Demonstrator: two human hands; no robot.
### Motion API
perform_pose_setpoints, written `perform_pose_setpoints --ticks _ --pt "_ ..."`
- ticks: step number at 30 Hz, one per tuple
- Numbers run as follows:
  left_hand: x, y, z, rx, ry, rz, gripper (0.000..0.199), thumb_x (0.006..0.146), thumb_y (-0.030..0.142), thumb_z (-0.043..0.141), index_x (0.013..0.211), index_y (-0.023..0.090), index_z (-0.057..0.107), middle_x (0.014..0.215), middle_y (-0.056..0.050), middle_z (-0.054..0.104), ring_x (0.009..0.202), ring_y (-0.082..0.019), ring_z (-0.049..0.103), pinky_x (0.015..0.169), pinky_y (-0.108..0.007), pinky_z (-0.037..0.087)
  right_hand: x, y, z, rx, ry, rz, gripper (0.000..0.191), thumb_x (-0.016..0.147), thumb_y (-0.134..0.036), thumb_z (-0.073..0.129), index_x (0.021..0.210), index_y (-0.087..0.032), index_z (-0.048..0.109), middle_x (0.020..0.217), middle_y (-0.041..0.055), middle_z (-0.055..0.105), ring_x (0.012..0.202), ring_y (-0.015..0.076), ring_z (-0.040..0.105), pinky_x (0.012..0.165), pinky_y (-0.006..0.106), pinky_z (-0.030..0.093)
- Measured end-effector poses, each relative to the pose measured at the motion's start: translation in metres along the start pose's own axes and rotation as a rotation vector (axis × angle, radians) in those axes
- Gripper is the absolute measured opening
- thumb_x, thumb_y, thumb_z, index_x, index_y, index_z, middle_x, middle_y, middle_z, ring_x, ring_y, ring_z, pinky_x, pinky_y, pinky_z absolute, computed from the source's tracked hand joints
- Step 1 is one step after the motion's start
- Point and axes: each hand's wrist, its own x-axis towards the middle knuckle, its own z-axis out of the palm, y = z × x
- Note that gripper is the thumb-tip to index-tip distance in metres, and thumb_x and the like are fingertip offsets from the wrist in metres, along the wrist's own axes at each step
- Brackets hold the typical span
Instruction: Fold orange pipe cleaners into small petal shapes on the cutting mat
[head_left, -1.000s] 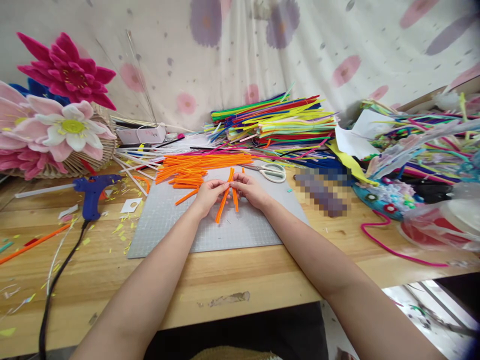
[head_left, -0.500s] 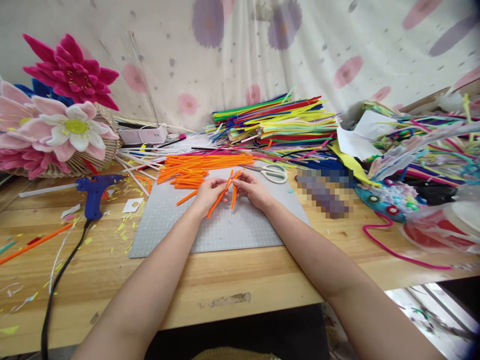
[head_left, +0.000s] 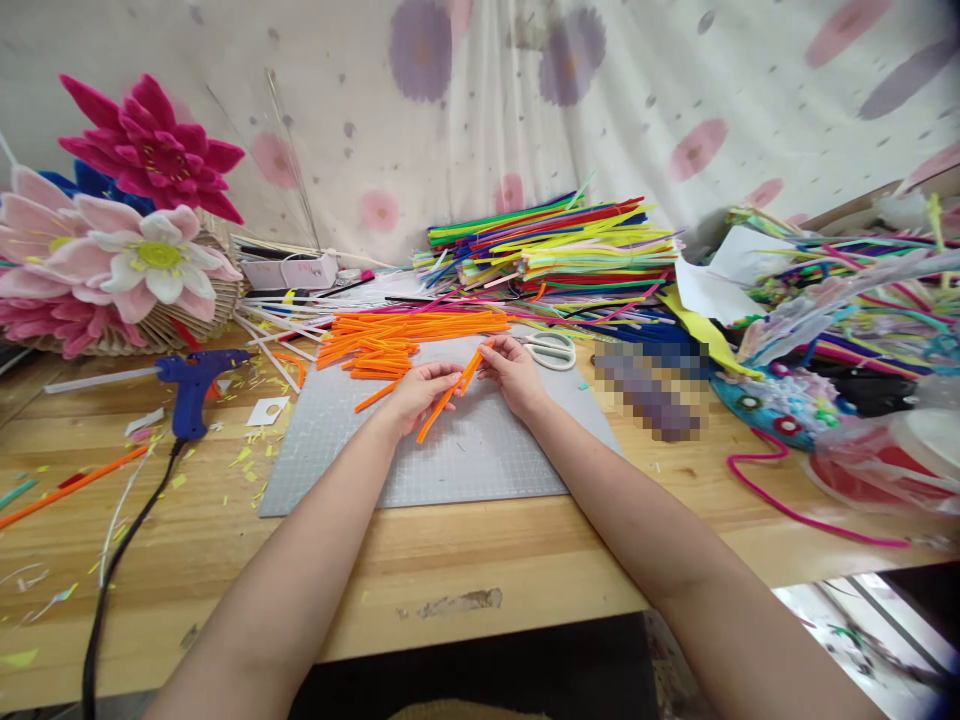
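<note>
Orange pipe cleaners point(head_left: 433, 420) are pinched between my two hands above the grey cutting mat point(head_left: 480, 465). My left hand point(head_left: 418, 396) closes on their lower part, and one end sticks out below its fingers. At the upper end, the thumb and fingertips of my right hand point(head_left: 514, 374) are closed on the orange pieces. How many strands each hand holds is hard to tell. Just beyond my left hand, a heap of cut orange pipe cleaners point(head_left: 375, 345) lies on the mat's back left part. Scissors point(head_left: 553, 350) with pale handles rest behind my right hand.
A blue glue gun point(head_left: 192, 390) with a black cable lies at left, near fabric-like flowers point(head_left: 157, 250). Bundles of coloured pipe cleaners point(head_left: 570, 240) are stacked at the back. A clear-wrapped container point(head_left: 892, 460) stands at right. Yellow scraps litter the wooden table point(head_left: 360, 570).
My right hand has turned the orange piece that hung down from it, so it now slants up beside the one in my left hand. The view has shifted slightly.
</note>
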Motion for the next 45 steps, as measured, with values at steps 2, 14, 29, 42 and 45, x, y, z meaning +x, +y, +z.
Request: perform_pose_setpoints --ticks 2,14,29,42,45 --pt "0.001 -0.002 -0.001 0.012 -0.028 -0.004 0.019 0.066 0.021 0.069 0.084 0.015 0.063 0.071 -0.002 0.063 0.06 -0.01 0.058 0.047 -0.019 0.046 0.0 0.0 0.0 0.005 -0.005 -0.001 0.035 0.055 -0.039 0.073 0.075 -0.02 0.052 0.061 -0.0051 0.057 0.051 0.0079 0.054 0.046 0.02 0.047" --pt "0.001 -0.005 0.006 0.028 0.021 0.082 0.021 0.063 0.028 0.071 0.073 0.014 0.059 0.065 0.0 0.058 0.057 -0.009 0.055 0.048 -0.021 0.048 -0.005 -0.003 0.004 -0.124 -0.052 -0.011 0.033 0.063 -0.041 0.068 0.087 -0.022 0.056 0.074 -0.0034 0.055 0.067 0.0086 0.053 0.056 0.02 0.044" --pt "0.004 -0.006 0.008 0.154 0.136 0.186 0.01 0.068 0.021 0.057 0.063 0.016 0.049 0.06 0.002 0.054 0.056 -0.01 0.054 0.048 -0.02 0.044 -0.006 -0.004 0.006 -0.2 -0.071 -0.016 0.026 0.058 -0.04 0.072 0.061 -0.018 0.06 0.063 -0.0024 0.057 0.058 0.0076 0.049 0.056 0.021 0.044" --pt "0.0 -0.005 0.016 0.233 0.097 0.196 0.012 0.068 0.021 0.05 0.059 0.017 0.043 0.073 -0.004 0.066 0.054 -0.011 0.058 0.042 -0.019 0.041 0.006 -0.016 -0.007 -0.061 0.272 -0.108 0.025 0.059 -0.038 0.067 0.065 -0.019 0.051 0.065 -0.0033 0.054 0.058 0.0071 0.049 0.049 0.018 0.041" --pt "0.002 -0.006 0.013 0.254 0.091 0.219 0.015 0.066 0.019 0.053 0.055 0.016 0.044 0.07 -0.003 0.064 0.053 -0.01 0.056 0.042 -0.018 0.038 0.009 -0.016 -0.013 -0.038 0.306 -0.114 0.026 0.059 -0.037 0.068 0.065 -0.019 0.05 0.066 -0.0037 0.054 0.059 0.0067 0.05 0.05 0.018 0.042"
